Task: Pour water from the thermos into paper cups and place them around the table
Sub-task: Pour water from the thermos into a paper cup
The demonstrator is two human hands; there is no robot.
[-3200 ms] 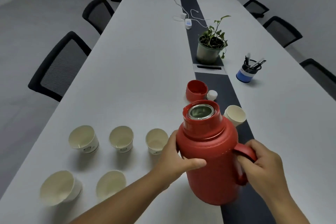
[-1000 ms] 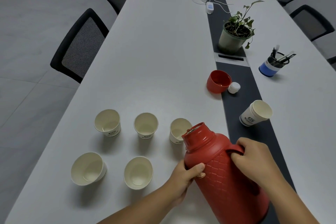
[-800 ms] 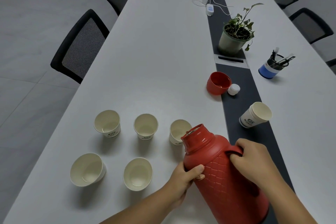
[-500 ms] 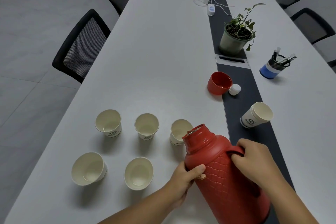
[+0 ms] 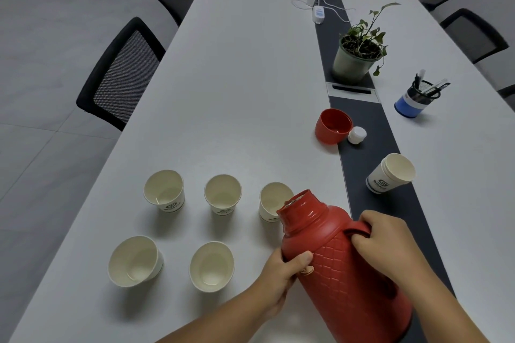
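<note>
Red quilted plastic thermos [image 5: 342,267] tilted left, open mouth over the rim of a white paper cup [image 5: 271,200] on the white counter [image 5: 237,86]. Right hand [image 5: 387,242] gripped its handle; left hand [image 5: 281,273] clasped the body.

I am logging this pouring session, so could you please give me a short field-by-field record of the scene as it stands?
thermos: red thermos, uncapped, tilted with its mouth over the nearest cup
left hand: left hand holds the thermos body
right hand: right hand, grip round the handle
cups on white table: five upright open cups, three in the far row, two nearer
extra cups: cup stack on the dark strip
lid parts: red cap and white stopper lying beside each other
water: none visible flowing
</note>
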